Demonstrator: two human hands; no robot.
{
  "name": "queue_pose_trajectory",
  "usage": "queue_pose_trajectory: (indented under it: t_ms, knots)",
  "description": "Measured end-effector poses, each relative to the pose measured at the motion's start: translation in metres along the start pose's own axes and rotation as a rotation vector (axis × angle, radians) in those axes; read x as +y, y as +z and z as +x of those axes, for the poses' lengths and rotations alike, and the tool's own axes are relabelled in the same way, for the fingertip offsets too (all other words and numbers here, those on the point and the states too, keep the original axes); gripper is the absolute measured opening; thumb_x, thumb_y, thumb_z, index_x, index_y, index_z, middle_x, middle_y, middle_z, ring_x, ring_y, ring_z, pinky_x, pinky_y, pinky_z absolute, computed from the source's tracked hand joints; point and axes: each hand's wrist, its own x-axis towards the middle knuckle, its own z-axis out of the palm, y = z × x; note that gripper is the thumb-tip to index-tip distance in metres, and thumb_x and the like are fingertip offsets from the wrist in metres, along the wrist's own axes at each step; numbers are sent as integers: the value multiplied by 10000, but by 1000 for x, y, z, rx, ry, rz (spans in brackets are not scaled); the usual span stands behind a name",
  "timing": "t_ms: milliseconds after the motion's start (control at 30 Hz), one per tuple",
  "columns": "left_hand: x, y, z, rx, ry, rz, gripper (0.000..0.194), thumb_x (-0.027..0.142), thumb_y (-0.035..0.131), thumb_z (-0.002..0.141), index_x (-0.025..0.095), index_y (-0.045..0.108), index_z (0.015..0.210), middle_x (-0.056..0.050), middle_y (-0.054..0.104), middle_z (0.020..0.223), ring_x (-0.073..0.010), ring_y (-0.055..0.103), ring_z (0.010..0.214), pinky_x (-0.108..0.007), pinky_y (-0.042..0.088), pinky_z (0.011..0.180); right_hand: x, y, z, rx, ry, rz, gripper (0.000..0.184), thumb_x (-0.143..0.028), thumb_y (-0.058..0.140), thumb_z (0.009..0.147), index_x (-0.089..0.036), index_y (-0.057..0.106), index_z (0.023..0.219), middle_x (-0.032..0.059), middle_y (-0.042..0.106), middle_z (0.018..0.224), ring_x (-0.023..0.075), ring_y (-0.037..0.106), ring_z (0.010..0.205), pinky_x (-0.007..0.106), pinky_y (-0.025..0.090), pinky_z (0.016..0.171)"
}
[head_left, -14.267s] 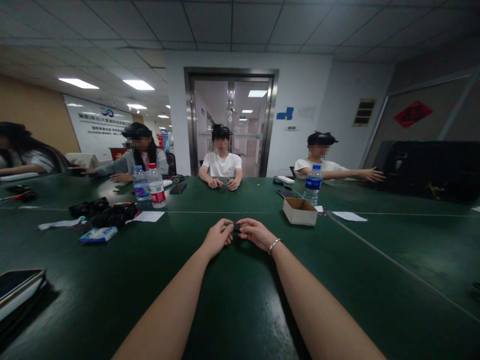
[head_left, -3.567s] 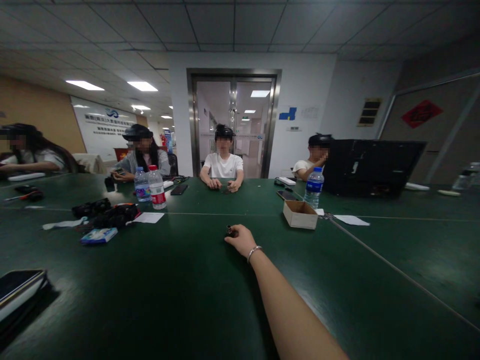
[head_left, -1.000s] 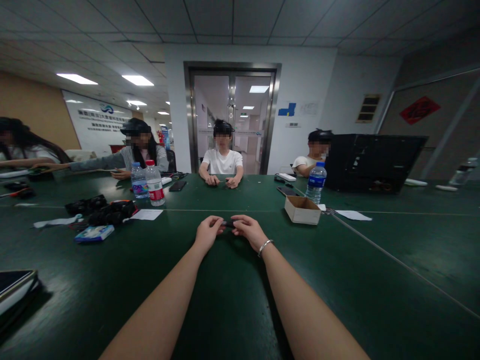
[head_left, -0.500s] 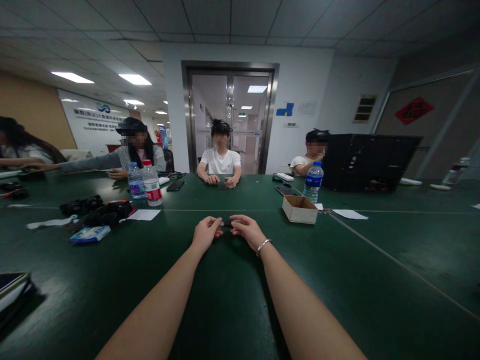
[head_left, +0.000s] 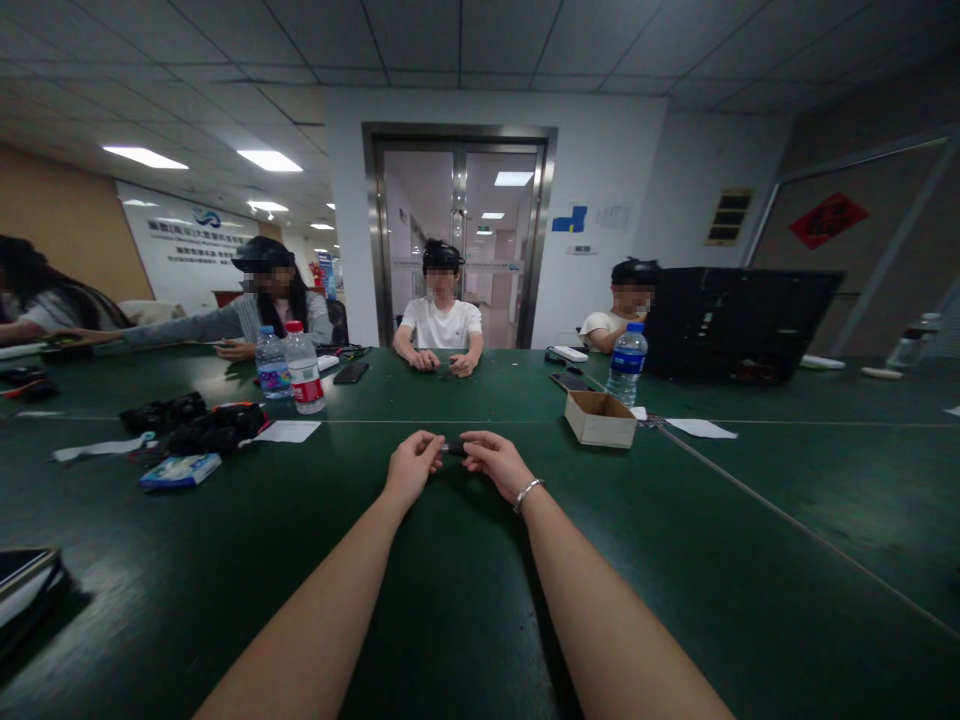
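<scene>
A small, dark, elongated object (head_left: 453, 449) is held between my two hands, just above or on the green table (head_left: 450, 580); its kind is too small to make out. My left hand (head_left: 412, 467) pinches its left end, where a lighter tip shows at the fingers. On the other end, my right hand (head_left: 498, 462), with a silver bracelet (head_left: 528, 494) at the wrist, closes with thumb and fingers. Much of the object is hidden by the fingertips.
An open cardboard box (head_left: 598, 420) and a blue-capped water bottle (head_left: 627, 365) stand to the right. Leftward are two bottles (head_left: 303, 370), black gear (head_left: 214, 428), a blue-white packet (head_left: 180, 470) and paper (head_left: 289, 431). A person (head_left: 441, 325) sits opposite; others sit at both sides.
</scene>
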Motion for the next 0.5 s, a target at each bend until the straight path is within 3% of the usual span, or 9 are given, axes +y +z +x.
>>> queue_pose_trajectory:
  t_ms: [500]
  knots:
    - [-2,2,3,35,-40,-25,392,522,616,668,135,586,723,-32,596,611,-119,551,538,-188,401,469,-1,0,-1,-13,-4,16,230,-136,713,654,-112,641,871,28,609,689,93,578,556,168,478,503]
